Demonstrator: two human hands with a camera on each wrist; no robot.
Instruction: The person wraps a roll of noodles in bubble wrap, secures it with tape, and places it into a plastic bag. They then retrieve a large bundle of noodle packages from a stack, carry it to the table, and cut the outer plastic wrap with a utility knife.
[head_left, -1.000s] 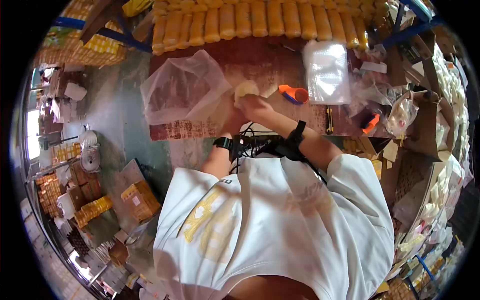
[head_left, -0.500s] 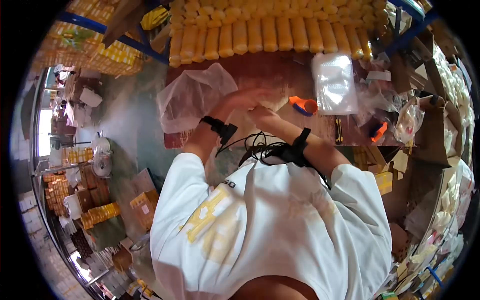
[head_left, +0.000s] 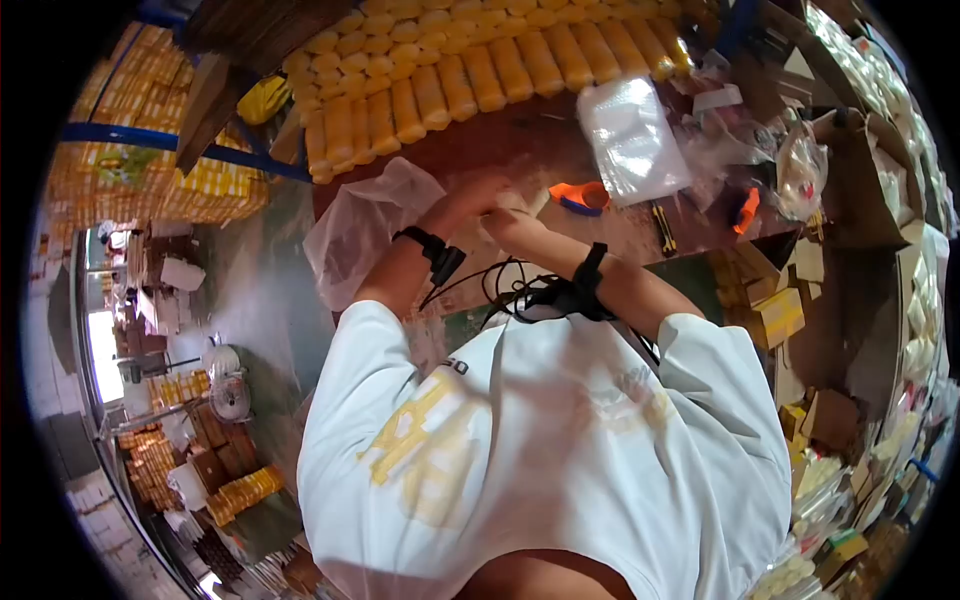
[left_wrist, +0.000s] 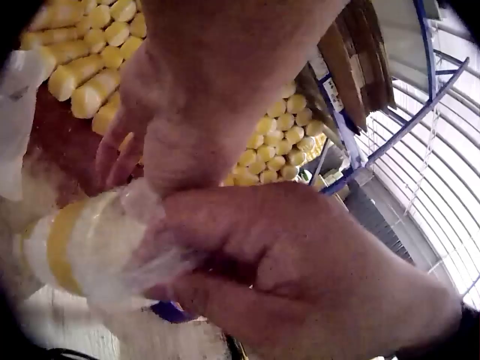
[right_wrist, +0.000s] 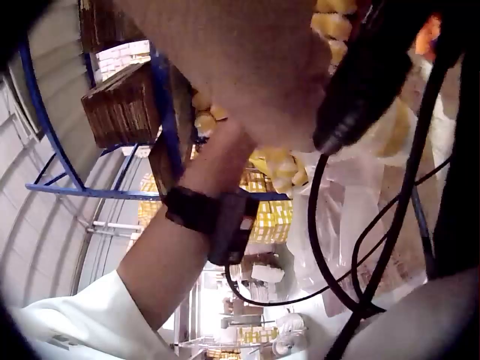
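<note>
While clutching bagged roll (left_wrist: 79,247) at lower left of left wrist frame, curling right hand (left_wrist: 300,277) round its end, pinching film (left_wrist: 161,259) with left hand (left_wrist: 187,127). Risking tear in thin film, roll slipping onto table (head_left: 500,130), if tugging unevenly.

a reddish-brown desk (head_left: 480,135) stands on a grey-green floor (head_left: 260,290); blue shelf rails (head_left: 150,135) carry yellow boxes (head_left: 120,190), cardboard cartons (head_left: 880,190) crowd the right, daylight enters a window (head_left: 100,350) far left
</note>
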